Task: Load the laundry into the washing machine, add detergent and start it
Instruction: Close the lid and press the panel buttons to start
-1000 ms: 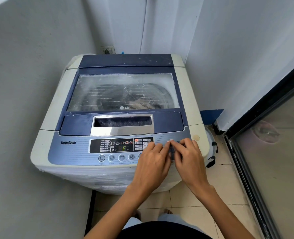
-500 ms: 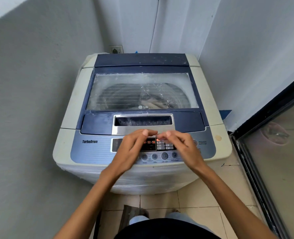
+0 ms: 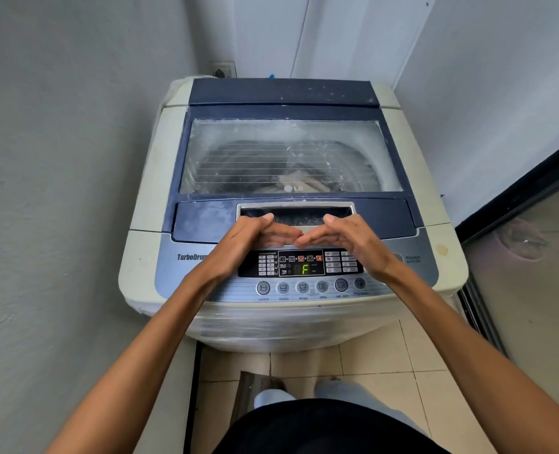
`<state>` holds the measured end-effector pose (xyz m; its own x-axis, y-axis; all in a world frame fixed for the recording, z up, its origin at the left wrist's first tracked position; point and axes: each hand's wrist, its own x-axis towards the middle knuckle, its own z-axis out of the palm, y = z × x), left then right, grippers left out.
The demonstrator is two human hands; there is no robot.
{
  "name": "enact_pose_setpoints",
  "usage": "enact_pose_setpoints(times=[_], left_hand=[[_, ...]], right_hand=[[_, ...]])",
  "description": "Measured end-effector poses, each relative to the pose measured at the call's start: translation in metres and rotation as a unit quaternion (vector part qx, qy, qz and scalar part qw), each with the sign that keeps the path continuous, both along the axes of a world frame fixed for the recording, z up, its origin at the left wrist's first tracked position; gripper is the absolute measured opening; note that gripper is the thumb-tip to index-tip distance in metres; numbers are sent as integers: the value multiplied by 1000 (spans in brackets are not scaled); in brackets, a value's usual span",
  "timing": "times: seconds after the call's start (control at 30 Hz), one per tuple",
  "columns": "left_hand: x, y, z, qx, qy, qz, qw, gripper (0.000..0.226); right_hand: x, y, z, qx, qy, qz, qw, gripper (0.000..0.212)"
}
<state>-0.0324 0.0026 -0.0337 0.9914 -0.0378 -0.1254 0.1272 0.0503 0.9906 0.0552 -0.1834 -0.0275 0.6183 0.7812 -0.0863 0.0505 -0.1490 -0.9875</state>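
A cream and blue top-loading washing machine [image 3: 147,178] stands in a corner, its glass lid [image 3: 291,155] closed. Laundry [image 3: 301,178] shows dimly through the glass. The control panel [image 3: 301,263] is lit, with a green F on its display. My left hand [image 3: 248,240] and my right hand [image 3: 347,237] hover side by side over the panel, just in front of the lid's silver handle recess [image 3: 296,216]. Their fingers are relaxed and point toward each other, fingertips almost meeting. Neither hand holds anything.
Grey walls close in on the left and behind. A wall socket [image 3: 222,71] sits behind the machine. A dark-framed glass door [image 3: 533,257] runs along the right. Beige floor tiles [image 3: 370,362] lie in front of the washer.
Both hands have lifted off the right side of the control panel and moved back and left toward the lid handle. The view has shifted closer over the machine.
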Motion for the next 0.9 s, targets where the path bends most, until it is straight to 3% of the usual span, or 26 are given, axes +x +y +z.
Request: enact_pose_setpoints(times=[0.9], left_hand=[[5,0,-16,6,-6,16,1000,53]], right_hand=[[4,0,-15,21,46,-11,999,49]])
